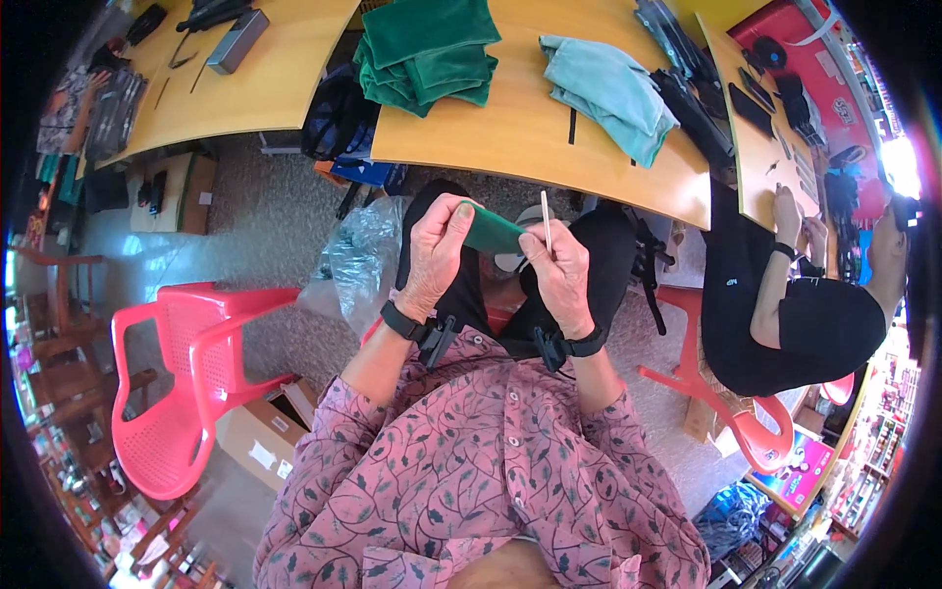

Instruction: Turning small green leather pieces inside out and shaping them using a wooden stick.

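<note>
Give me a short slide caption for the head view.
Left hand and right hand hold green cloth between them, the right also gripping a pale stick.

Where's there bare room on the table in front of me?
Bare wood shows on the table between the green cloth stack and the pale-green cloths, left of the black strip. It's crowded rightward, where dark bundles lie beside the pale-green cloths.

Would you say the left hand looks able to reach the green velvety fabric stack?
Probably yes: nothing visibly blocks the way to the stack, though the left hand holds a flat green fabric piece.
</note>
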Action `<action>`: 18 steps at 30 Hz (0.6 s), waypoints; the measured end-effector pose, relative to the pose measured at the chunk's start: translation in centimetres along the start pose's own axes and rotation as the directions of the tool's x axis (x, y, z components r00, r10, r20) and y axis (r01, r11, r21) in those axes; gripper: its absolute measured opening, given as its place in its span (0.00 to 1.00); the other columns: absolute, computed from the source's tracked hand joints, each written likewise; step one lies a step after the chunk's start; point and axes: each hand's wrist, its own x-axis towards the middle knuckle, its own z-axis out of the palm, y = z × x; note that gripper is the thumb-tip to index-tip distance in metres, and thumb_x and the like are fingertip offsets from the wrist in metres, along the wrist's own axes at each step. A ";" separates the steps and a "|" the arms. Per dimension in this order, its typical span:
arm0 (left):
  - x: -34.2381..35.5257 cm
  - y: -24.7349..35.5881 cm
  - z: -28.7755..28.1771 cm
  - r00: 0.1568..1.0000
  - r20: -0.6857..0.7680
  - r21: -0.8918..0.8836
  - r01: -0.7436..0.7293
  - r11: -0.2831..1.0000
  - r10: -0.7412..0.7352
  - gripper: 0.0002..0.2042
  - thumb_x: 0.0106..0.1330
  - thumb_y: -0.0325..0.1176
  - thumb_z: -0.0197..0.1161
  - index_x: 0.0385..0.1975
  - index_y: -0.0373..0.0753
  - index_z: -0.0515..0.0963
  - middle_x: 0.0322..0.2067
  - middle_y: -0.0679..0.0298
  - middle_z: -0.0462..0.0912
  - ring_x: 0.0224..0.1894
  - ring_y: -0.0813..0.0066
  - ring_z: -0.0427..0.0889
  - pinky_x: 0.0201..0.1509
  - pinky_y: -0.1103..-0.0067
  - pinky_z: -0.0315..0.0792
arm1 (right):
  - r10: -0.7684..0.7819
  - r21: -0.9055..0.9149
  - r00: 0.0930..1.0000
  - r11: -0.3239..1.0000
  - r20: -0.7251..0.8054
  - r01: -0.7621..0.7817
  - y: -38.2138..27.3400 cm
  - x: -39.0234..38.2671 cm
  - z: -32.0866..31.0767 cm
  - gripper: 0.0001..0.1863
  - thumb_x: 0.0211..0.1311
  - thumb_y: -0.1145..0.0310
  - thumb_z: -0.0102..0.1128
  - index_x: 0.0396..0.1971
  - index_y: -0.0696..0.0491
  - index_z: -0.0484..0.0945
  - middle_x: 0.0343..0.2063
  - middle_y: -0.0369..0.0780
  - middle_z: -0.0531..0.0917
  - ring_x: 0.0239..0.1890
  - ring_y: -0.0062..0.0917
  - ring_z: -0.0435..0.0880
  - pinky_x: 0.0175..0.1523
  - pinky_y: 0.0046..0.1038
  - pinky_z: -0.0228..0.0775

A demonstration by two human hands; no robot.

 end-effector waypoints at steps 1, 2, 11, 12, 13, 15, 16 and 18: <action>0.0 -0.3 0.0 0.999 -0.033 0.045 0.002 0.999 -0.001 0.09 0.73 0.33 0.55 0.34 0.34 0.76 0.26 0.71 0.74 0.31 0.85 0.69 0.35 0.85 0.66 | -0.038 -0.014 0.999 0.999 0.022 0.039 0.3 -0.2 0.1 0.06 0.64 0.73 0.61 0.30 0.58 0.77 0.23 0.36 0.75 0.23 0.18 0.72 0.29 0.22 0.65; -0.1 -0.6 0.0 1.000 -0.028 0.045 0.002 0.999 0.000 0.09 0.73 0.33 0.55 0.34 0.34 0.76 0.26 0.71 0.74 0.31 0.85 0.69 0.35 0.85 0.66 | -0.077 -0.027 0.996 0.997 0.046 0.078 0.4 -0.4 0.1 0.07 0.65 0.72 0.60 0.28 0.58 0.75 0.21 0.36 0.74 0.21 0.19 0.71 0.28 0.23 0.65; -0.4 0.4 0.3 0.995 -0.103 0.147 0.003 0.989 0.012 0.11 0.74 0.35 0.53 0.32 0.35 0.74 0.22 0.73 0.67 0.26 0.86 0.64 0.27 0.83 0.61 | 0.007 -0.028 0.995 1.000 0.099 -0.004 0.4 -0.9 -0.1 0.15 0.68 0.67 0.56 0.24 0.58 0.70 0.16 0.39 0.68 0.19 0.22 0.68 0.26 0.28 0.61; -0.4 0.6 0.2 0.996 -0.091 0.149 0.008 0.989 0.006 0.11 0.74 0.35 0.52 0.32 0.35 0.74 0.22 0.73 0.67 0.26 0.86 0.63 0.27 0.83 0.61 | 0.016 0.003 0.993 1.000 0.118 -0.016 0.5 -0.8 -0.2 0.15 0.68 0.67 0.56 0.23 0.58 0.70 0.16 0.38 0.68 0.19 0.21 0.67 0.26 0.27 0.61; -0.4 0.8 0.2 0.997 -0.081 0.151 0.014 0.988 -0.001 0.11 0.75 0.36 0.52 0.32 0.35 0.74 0.22 0.73 0.66 0.26 0.86 0.63 0.27 0.83 0.61 | 0.014 0.004 0.993 1.000 0.117 -0.015 0.3 -0.8 -0.3 0.15 0.68 0.67 0.56 0.23 0.58 0.70 0.16 0.38 0.68 0.19 0.21 0.67 0.26 0.27 0.61; -0.4 1.0 0.3 0.998 -0.064 0.156 0.014 0.988 -0.004 0.12 0.75 0.36 0.52 0.32 0.35 0.74 0.22 0.74 0.65 0.26 0.87 0.62 0.27 0.84 0.61 | 0.084 0.054 0.984 0.994 0.156 -0.093 -0.2 -0.6 -0.6 0.14 0.66 0.67 0.56 0.22 0.58 0.70 0.17 0.36 0.68 0.21 0.17 0.67 0.26 0.25 0.59; -0.4 1.1 0.4 0.999 -0.047 0.161 0.015 0.987 -0.008 0.12 0.75 0.36 0.52 0.32 0.35 0.73 0.22 0.74 0.65 0.26 0.87 0.62 0.27 0.84 0.60 | 0.083 0.055 0.985 0.994 0.154 -0.093 -0.3 -0.5 -0.8 0.14 0.66 0.67 0.56 0.22 0.58 0.70 0.17 0.36 0.68 0.21 0.17 0.67 0.26 0.25 0.59; -0.3 0.9 0.6 1.000 -0.015 0.159 0.011 0.987 -0.009 0.11 0.75 0.36 0.52 0.33 0.35 0.74 0.22 0.74 0.66 0.26 0.87 0.62 0.27 0.84 0.61 | 0.086 0.081 0.989 0.992 0.122 -0.097 -0.2 -0.2 -1.0 0.12 0.65 0.68 0.56 0.25 0.59 0.74 0.17 0.34 0.70 0.22 0.16 0.67 0.27 0.25 0.60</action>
